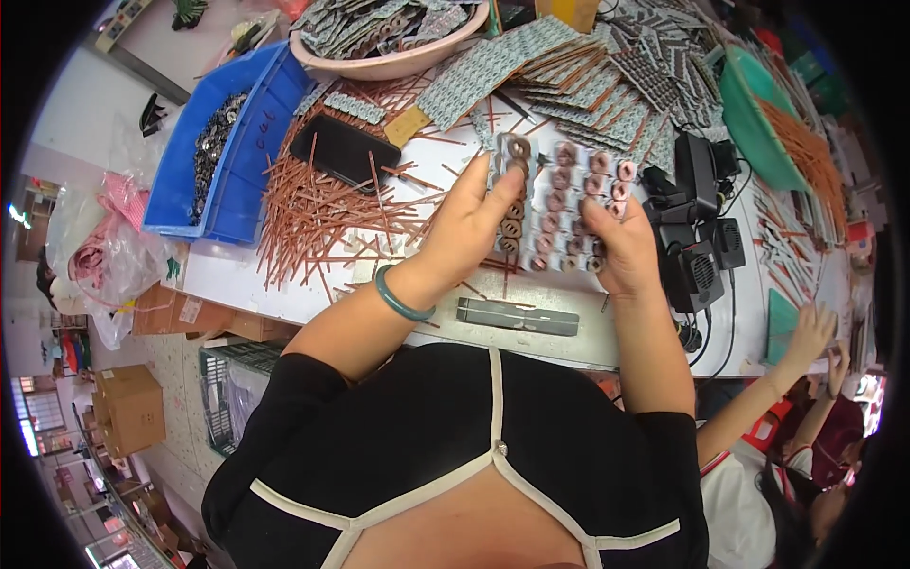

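My left hand (464, 223), a green bangle (403, 296) at its wrist, grips a narrow strip (513, 220) set with round brown rings, the thumb pressed on its face. Close beside it on the right, my right hand (627, 248) is closed on a wider panel piece (559, 204) with several rows of round copper-coloured parts; its thumb lies on the front. Both pieces are held up over the table, near each other. Whether they touch is hard to make out. Below them a grey flat bar (518, 316) lies on a pale plate (445, 322) by the table's near edge.
Thin brown strips (294, 223) lie scattered at left around a black phone (346, 152). A blue bin (256, 142) of small metal parts and a pink basin (398, 64) stand behind. Stacked panels (569, 90), black adapters (697, 261) and a green basket (758, 123) are rightward. Another person's hand (810, 332) works there.
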The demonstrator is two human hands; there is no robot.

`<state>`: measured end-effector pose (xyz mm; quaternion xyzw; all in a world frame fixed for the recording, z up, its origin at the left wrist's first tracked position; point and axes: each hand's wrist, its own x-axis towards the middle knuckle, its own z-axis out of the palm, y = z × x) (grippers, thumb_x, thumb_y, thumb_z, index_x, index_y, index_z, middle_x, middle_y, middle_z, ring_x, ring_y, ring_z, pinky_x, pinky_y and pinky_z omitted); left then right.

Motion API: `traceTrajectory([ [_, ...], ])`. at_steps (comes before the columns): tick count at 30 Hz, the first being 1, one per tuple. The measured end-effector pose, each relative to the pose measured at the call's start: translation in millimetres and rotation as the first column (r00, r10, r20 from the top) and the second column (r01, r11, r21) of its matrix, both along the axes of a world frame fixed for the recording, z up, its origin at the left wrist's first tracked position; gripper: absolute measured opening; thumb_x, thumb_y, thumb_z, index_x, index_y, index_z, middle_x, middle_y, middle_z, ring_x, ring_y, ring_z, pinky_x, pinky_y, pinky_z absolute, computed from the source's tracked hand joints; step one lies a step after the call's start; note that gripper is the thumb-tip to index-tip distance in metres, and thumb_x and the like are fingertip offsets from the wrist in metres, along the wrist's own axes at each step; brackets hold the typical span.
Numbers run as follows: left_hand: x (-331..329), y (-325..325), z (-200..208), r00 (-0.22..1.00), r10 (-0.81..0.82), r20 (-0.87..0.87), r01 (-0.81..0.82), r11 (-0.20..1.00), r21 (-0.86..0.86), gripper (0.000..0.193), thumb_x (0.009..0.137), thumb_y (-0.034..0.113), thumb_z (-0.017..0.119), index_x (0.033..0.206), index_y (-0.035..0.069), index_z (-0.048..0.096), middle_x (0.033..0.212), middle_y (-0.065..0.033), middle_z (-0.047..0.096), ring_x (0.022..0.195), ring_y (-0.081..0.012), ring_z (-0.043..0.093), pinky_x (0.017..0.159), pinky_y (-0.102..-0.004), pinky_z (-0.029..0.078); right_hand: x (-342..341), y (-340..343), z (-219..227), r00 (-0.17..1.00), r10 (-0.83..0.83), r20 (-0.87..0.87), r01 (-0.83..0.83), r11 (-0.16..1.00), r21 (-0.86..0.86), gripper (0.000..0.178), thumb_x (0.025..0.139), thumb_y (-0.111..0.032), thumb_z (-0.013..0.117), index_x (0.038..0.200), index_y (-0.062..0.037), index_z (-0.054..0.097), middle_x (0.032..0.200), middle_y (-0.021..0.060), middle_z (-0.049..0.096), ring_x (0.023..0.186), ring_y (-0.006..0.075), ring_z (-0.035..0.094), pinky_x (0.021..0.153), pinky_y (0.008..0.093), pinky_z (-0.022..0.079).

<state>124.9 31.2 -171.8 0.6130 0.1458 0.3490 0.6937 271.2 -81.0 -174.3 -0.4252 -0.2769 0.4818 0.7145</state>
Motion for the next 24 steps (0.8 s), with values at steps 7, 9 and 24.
traceTrajectory([
  [7, 0, 5, -24, 0.834, -0.414, 0.364, 0.524, 0.8, -0.293, 0.044, 0.092, 0.025, 0.056, 0.128, 0.003, 0.042, 0.111, -0.0088, 0.058, 0.102, -0.0153, 0.055, 0.089, -0.0298, 0.044, -15, 1, 8, 1.0, 0.009, -0.023, -0.01, 0.999, -0.036, 0.042, 0.085, -0.021, 0.066, 0.117, 0.0004, 0.05, 0.104, 0.0085, 0.061, 0.091, 0.0177, 0.06, 0.082, 0.0305, 0.049],
  [9, 5, 14, -32, 0.396, -0.536, 0.746, 0.889, 0.427, -0.165, 0.043, 0.091, 0.02, 0.057, 0.128, 0.004, 0.042, 0.111, -0.0073, 0.058, 0.102, -0.0163, 0.056, 0.089, -0.0303, 0.045, -3, 1, -14, 0.987, 0.127, -0.095, -0.122, 0.991, 0.055, 0.044, 0.085, -0.026, 0.066, 0.117, -0.0004, 0.05, 0.104, 0.008, 0.061, 0.091, 0.0174, 0.06, 0.081, 0.0305, 0.049],
  [24, -6, 3, -12, 0.784, -0.495, 0.375, 0.62, 0.65, -0.44, 0.054, 0.081, 0.009, 0.069, 0.128, 0.0, 0.041, 0.112, -0.006, 0.057, 0.099, -0.0145, 0.058, 0.087, -0.0294, 0.047, 8, 9, -12, 0.76, 0.596, -0.257, -0.466, 0.777, 0.423, 0.02, 0.095, -0.023, 0.05, 0.102, -0.0058, 0.055, 0.089, 0.0054, 0.059, 0.079, 0.0129, 0.057, 0.07, 0.0256, 0.047],
])
